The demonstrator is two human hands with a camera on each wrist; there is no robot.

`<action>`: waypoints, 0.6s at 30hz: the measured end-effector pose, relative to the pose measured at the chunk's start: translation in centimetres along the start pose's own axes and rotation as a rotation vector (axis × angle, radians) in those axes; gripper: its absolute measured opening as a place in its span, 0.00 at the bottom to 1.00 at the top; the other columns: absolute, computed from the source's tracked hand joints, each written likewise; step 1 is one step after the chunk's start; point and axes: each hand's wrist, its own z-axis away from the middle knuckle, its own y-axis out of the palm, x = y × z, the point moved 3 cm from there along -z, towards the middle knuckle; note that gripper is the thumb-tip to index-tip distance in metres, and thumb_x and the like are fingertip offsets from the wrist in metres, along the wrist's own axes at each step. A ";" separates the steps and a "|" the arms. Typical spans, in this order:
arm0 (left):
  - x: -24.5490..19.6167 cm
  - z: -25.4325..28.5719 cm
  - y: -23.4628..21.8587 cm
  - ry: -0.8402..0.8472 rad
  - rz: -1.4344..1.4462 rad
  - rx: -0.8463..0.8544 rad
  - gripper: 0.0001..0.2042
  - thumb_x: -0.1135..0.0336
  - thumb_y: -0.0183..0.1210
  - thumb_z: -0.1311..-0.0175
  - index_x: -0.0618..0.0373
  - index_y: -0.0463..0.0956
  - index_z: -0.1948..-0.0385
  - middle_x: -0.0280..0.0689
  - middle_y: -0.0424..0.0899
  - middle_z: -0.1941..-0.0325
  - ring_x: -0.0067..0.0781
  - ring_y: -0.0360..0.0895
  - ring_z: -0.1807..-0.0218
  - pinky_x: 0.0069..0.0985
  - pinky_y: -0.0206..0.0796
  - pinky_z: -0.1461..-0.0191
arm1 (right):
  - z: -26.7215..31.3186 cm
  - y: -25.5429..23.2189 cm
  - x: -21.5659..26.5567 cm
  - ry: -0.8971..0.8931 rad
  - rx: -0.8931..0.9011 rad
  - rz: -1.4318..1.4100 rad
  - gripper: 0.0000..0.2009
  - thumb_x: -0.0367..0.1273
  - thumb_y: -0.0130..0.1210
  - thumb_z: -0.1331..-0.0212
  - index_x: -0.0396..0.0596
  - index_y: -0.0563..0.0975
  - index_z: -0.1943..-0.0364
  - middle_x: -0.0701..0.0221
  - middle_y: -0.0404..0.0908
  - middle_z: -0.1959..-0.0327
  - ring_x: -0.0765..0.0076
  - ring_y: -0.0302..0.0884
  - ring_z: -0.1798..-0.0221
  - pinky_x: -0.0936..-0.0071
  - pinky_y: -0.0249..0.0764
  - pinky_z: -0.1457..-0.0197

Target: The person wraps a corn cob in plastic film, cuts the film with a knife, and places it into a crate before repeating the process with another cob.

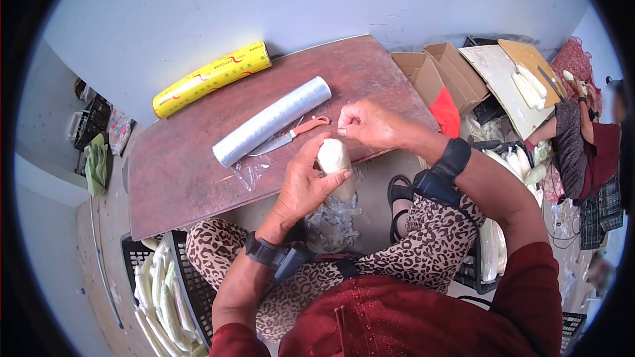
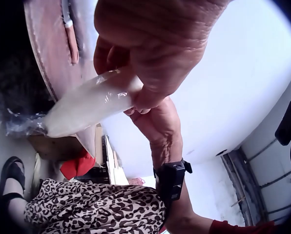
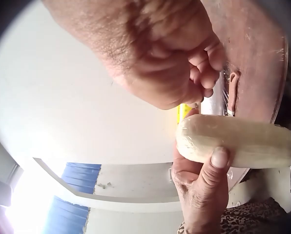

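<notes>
My left hand [image 1: 305, 182] holds a long pale vegetable [image 1: 335, 158] upright, its thumb across the side near the top. Clear film clings to the vegetable; in the left wrist view, loose film [image 2: 26, 124] trails from its lower end. My right hand [image 1: 374, 125] hangs just above the top end, fingers curled in toward the thumb, with nothing visible between them. On the red-brown table [image 1: 172, 178] beyond the hands lies a knife [image 1: 309, 125] with a pinkish handle. Behind it is a roll of clear cling film [image 1: 271, 122].
A yellow wrapped roll [image 1: 211, 79] lies along the table's wall side. Crates of long pale vegetables [image 1: 159, 291] stand at the left and at the right [image 1: 519, 162]. Cardboard boxes [image 1: 440, 76] stand right of the table. Another person [image 1: 598, 145] sits far right. Film scraps [image 1: 334, 225] litter the floor.
</notes>
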 end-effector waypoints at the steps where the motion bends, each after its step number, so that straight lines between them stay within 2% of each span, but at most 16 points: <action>1: -0.3 -0.1 -0.2 0.003 0.071 -0.026 0.31 0.69 0.69 0.47 0.62 0.67 0.40 0.40 0.75 0.45 0.31 0.74 0.46 0.28 0.67 0.41 | 0.1 -0.2 0.4 0.018 0.005 -0.051 0.05 0.31 0.56 0.37 0.43 0.77 0.67 0.76 0.76 0.73 0.81 0.71 0.70 0.77 0.69 0.68; 3: -1.0 -0.6 -0.4 0.008 0.214 -0.077 0.29 0.70 0.68 0.45 0.62 0.67 0.41 0.37 0.74 0.43 0.27 0.74 0.47 0.26 0.67 0.41 | 0.1 -0.7 1.1 0.048 0.014 -0.159 0.06 0.32 0.54 0.35 0.43 0.76 0.64 0.78 0.76 0.70 0.83 0.71 0.69 0.79 0.69 0.68; 5: -0.3 -0.7 -1.3 -0.080 0.370 -0.168 0.24 0.69 0.66 0.42 0.61 0.70 0.45 0.36 0.77 0.47 0.26 0.75 0.49 0.26 0.67 0.42 | 0.2 -0.9 1.8 0.074 0.020 -0.275 0.08 0.34 0.52 0.33 0.43 0.75 0.61 0.80 0.76 0.68 0.84 0.71 0.69 0.81 0.69 0.67; 7: -0.4 -0.9 -2.3 -0.142 0.475 -0.259 0.21 0.67 0.66 0.40 0.62 0.71 0.47 0.35 0.79 0.50 0.25 0.75 0.50 0.27 0.67 0.43 | 0.4 -1.0 3.0 0.070 0.014 -0.323 0.12 0.37 0.54 0.33 0.41 0.74 0.57 0.77 0.76 0.63 0.81 0.72 0.65 0.80 0.71 0.61; 8: -0.4 -1.0 -2.7 -0.104 0.526 -0.287 0.17 0.63 0.62 0.36 0.61 0.72 0.49 0.35 0.81 0.54 0.26 0.77 0.51 0.27 0.70 0.44 | 0.5 -1.0 3.3 0.068 0.012 -0.348 0.14 0.38 0.55 0.33 0.41 0.73 0.54 0.76 0.76 0.61 0.80 0.73 0.63 0.80 0.72 0.58; 11: 0.5 -1.1 -3.6 -0.177 0.760 -0.414 0.15 0.62 0.60 0.34 0.60 0.72 0.51 0.36 0.80 0.53 0.27 0.79 0.51 0.28 0.72 0.45 | 0.7 -0.7 2.6 -0.096 -0.001 -0.261 0.26 0.44 0.59 0.37 0.40 0.68 0.44 0.68 0.75 0.54 0.73 0.74 0.52 0.74 0.72 0.47; 12: 1.1 -1.1 -4.0 -0.211 0.765 -0.469 0.15 0.57 0.55 0.30 0.58 0.73 0.51 0.36 0.81 0.53 0.28 0.80 0.52 0.28 0.73 0.47 | 1.0 -0.6 3.1 -0.095 0.038 -0.248 0.29 0.45 0.60 0.38 0.39 0.66 0.41 0.65 0.74 0.53 0.71 0.73 0.50 0.72 0.71 0.45; 14: 1.9 -0.9 -4.6 -0.263 0.814 -0.530 0.15 0.57 0.54 0.30 0.58 0.73 0.50 0.35 0.81 0.53 0.28 0.80 0.52 0.28 0.72 0.47 | 1.6 -0.4 4.4 -0.093 0.117 -0.222 0.37 0.46 0.63 0.42 0.38 0.61 0.36 0.61 0.73 0.49 0.67 0.71 0.44 0.68 0.69 0.40; 17: 2.3 -0.8 -4.8 -0.303 0.834 -0.548 0.16 0.56 0.53 0.29 0.57 0.73 0.50 0.35 0.81 0.53 0.28 0.79 0.51 0.28 0.71 0.46 | 1.3 0.5 4.0 -0.137 0.131 -0.195 0.41 0.43 0.67 0.46 0.40 0.57 0.33 0.58 0.73 0.47 0.64 0.72 0.44 0.66 0.70 0.40; 18: 2.4 -0.7 -4.8 -0.309 0.832 -0.541 0.16 0.55 0.53 0.29 0.57 0.73 0.50 0.35 0.81 0.53 0.28 0.79 0.51 0.28 0.71 0.45 | 1.2 0.7 4.0 -0.178 0.071 -0.100 0.40 0.42 0.68 0.48 0.40 0.59 0.35 0.56 0.74 0.48 0.61 0.73 0.45 0.65 0.71 0.41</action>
